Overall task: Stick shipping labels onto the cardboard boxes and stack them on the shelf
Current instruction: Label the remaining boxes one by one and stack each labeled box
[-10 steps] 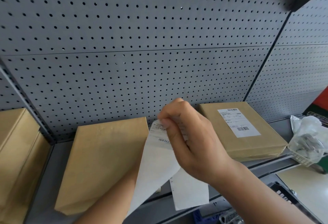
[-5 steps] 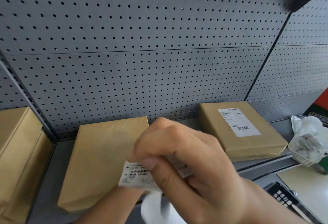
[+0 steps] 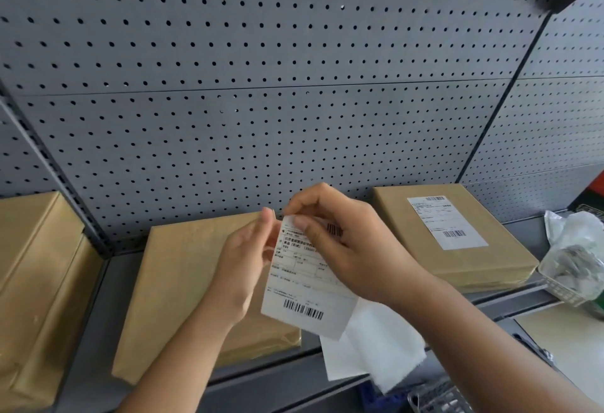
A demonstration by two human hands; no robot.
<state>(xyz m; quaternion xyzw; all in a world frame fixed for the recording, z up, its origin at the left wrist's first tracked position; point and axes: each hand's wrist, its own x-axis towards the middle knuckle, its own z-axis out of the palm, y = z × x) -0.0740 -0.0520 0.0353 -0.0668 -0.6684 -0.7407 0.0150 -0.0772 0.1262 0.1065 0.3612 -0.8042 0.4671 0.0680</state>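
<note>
A white shipping label [image 3: 304, 285] with barcodes hangs upright in front of me, printed side toward me. My right hand [image 3: 353, 249] pinches its top edge, and my left hand [image 3: 245, 262] holds its upper left corner. White backing paper [image 3: 372, 350] dangles under the right hand. Behind the label, a plain brown cardboard box [image 3: 183, 285] lies flat on the grey shelf [image 3: 98, 324], without a label. To the right lies a second cardboard box [image 3: 480, 262], with a label [image 3: 446, 221] stuck on its top.
Brown boxes [image 3: 39, 282] are stacked in the left bay beyond a shelf upright. Grey pegboard [image 3: 261, 85] forms the back wall. A wire basket with crumpled plastic [image 3: 575, 262] sits at the right edge. A beige tabletop [image 3: 568, 337] lies below it.
The label was bunched low between both hands; it is now raised and spread flat with its print facing me. The backing paper now hangs separately beneath the right hand.
</note>
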